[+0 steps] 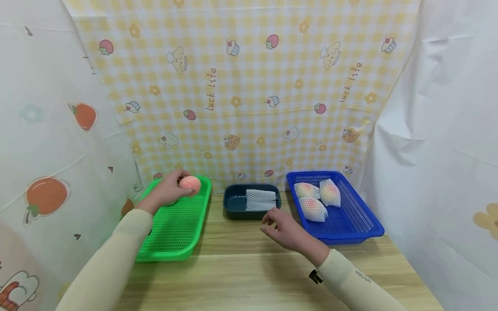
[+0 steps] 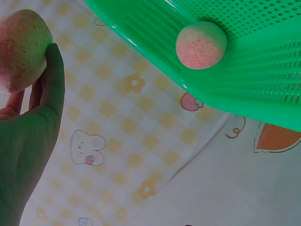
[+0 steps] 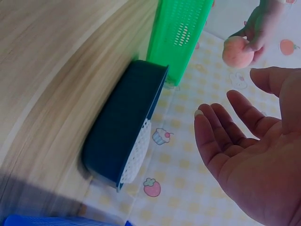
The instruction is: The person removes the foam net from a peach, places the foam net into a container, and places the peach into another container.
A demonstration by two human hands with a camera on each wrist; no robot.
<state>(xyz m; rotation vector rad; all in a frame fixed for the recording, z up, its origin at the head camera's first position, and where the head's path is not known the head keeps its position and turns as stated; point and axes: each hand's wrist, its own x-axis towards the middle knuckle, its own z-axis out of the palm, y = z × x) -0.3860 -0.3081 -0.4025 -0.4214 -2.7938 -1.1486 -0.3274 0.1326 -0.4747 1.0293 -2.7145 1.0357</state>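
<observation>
My left hand (image 1: 168, 189) grips a pinkish peach (image 1: 190, 185) above the back of the green basket (image 1: 171, 255). In the left wrist view, thumb and fingers hold that peach from below, and another peach (image 2: 201, 45) lies in the basket. My right hand (image 1: 285, 230) holds nothing, its fingers loosely bent, just in front of the dark teal box (image 1: 235, 206). Inside that box lie white foam net sleeves (image 1: 260, 195), side by side. The blue basket (image 1: 350, 235) to the right carries three net-wrapped peaches (image 1: 313, 209) along its left and back part.
Everything stands on a light wooden table (image 1: 233, 276). Behind the containers hangs a yellow checked cloth (image 1: 249, 129), and white sheets (image 1: 435, 172) close off both sides. A small black clip (image 1: 315, 276) shows by the right sleeve.
</observation>
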